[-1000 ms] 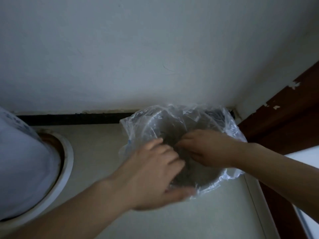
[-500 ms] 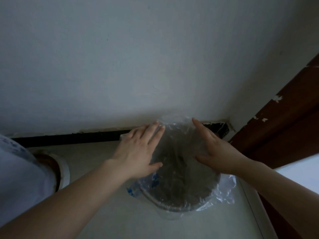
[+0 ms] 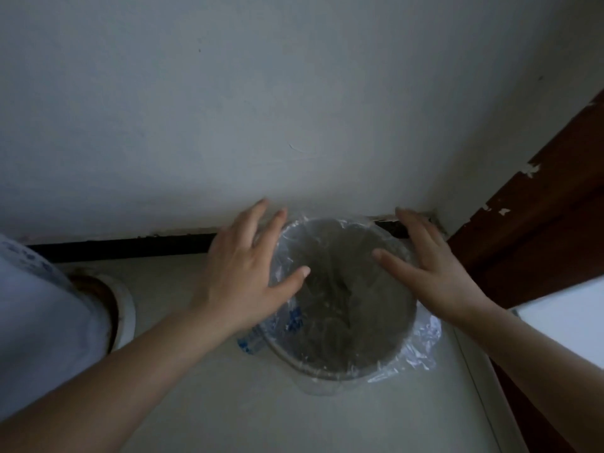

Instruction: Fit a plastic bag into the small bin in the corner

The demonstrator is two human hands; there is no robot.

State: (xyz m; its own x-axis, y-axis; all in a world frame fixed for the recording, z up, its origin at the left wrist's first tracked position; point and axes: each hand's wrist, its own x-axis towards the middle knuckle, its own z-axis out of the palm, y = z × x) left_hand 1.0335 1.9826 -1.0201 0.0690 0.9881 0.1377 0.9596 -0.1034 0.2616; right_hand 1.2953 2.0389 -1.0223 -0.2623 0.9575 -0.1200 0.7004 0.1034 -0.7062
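Observation:
A small round grey bin [image 3: 340,371] stands on the floor in the corner, against the wall. A clear plastic bag [image 3: 421,341] with blue print lines its inside and folds out over the rim. My left hand [image 3: 248,263] lies over the bin's left rim with fingers spread straight, the thumb reaching into the opening. On the right rim rests my right hand [image 3: 428,266], fingers straight, the thumb pointing inward. Both hands press the bag's edge down outside the rim. The far rim between the hands shows the bag folded over it.
A white wall [image 3: 294,109] rises right behind the bin, with a dark skirting strip [image 3: 124,245] at its foot. A brown wooden door frame [image 3: 536,230] stands at the right. At the left, white cloth [image 3: 36,322] covers a round white object [image 3: 125,308].
Both hands have moved from the middle of the bin's opening out to its left and right rim, spreading the bag's edge over the rim. The bag now sits lower and flatter.

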